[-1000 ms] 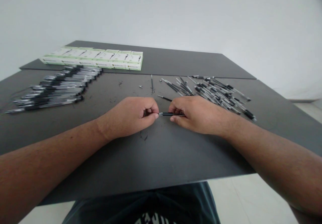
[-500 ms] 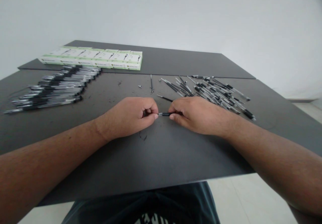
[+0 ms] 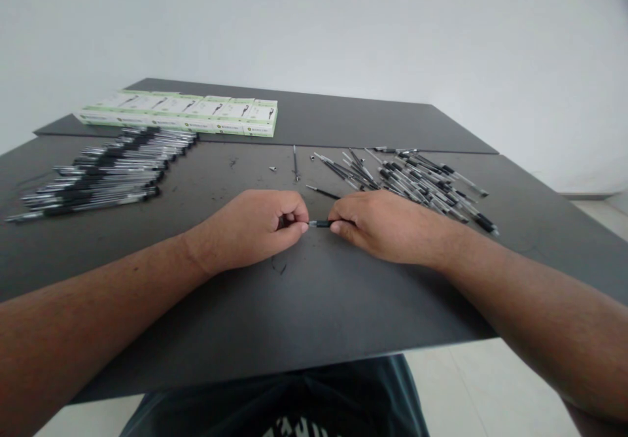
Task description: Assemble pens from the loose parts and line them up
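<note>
A pen with a black grip lies level between my two hands, just above the dark table. My left hand pinches its tip end between thumb and forefinger. Round the black grip, the fingers of my right hand are closed; the rest of the barrel is hidden in that hand. Just beyond my right hand lies a dark refill, partly covered by the fingers. Another refill and a small metal pen tip rest farther back.
On the right lie loose refills and a heap of pen barrels with black grips. Rows of pens fill the left side. Green and white boxes stand behind them. Dark scraps dot the tabletop.
Almost nothing differs. Both hands keep their grip on the pen in the same place, with only a very slight shift of the right hand.
</note>
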{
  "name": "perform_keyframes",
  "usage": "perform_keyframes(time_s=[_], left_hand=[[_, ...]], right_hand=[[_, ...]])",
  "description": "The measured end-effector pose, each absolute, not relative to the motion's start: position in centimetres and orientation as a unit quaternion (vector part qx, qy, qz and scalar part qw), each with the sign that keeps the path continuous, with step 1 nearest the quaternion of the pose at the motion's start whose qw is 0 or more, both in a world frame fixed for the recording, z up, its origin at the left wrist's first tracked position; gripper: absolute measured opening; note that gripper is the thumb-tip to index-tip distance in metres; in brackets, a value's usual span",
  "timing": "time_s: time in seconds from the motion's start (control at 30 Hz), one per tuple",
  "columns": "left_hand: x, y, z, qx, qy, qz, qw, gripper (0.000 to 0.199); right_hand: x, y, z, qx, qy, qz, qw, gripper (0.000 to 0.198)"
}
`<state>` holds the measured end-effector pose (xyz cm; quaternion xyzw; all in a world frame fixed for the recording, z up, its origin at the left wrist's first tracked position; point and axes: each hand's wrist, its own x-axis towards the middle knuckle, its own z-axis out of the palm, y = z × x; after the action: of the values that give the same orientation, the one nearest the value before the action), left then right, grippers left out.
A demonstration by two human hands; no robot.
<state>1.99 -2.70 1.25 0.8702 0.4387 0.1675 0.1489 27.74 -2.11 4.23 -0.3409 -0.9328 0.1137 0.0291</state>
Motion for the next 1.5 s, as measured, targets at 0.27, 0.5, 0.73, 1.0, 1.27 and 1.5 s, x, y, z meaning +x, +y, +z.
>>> perform_keyframes(time_s=[0.27, 0.5, 0.73, 1.0, 1.27, 1.5], left_hand=[[1.99, -2.68, 1.09, 0.875, 0.429, 0.173, 0.146, 0.019], [1.95, -2.61, 1.05, 0.872, 0.434, 0.174, 0.146, 0.017], [1.98, -2.67, 1.16, 0.87, 0.437, 0.173, 0.151, 0.017], [1.92, -2.61, 1.12, 0.873, 0.431, 0.171, 0.152, 0.017], [1.96, -2.7, 1.26, 0.874, 0.43, 0.169, 0.15, 0.017], [1.9, -2.65, 1.22, 0.874, 0.429, 0.17, 0.151, 0.016]], right_hand=[[27.62, -2.1, 4.34, -0.368, -0.92, 0.127, 0.05, 0.015], [27.67, -2.1, 4.27, -0.354, -0.924, 0.134, 0.053, 0.022], [27.6, -2.06, 4.24, -0.342, -0.932, 0.117, 0.034, 0.024], [27.55, -2.03, 4.25, -0.356, -0.925, 0.126, 0.039, 0.02], [27.63, -2.14, 4.45, -0.36, -0.92, 0.148, 0.048, 0.02], [27.56, -2.07, 4.36, -0.337, -0.932, 0.13, 0.031, 0.025]])
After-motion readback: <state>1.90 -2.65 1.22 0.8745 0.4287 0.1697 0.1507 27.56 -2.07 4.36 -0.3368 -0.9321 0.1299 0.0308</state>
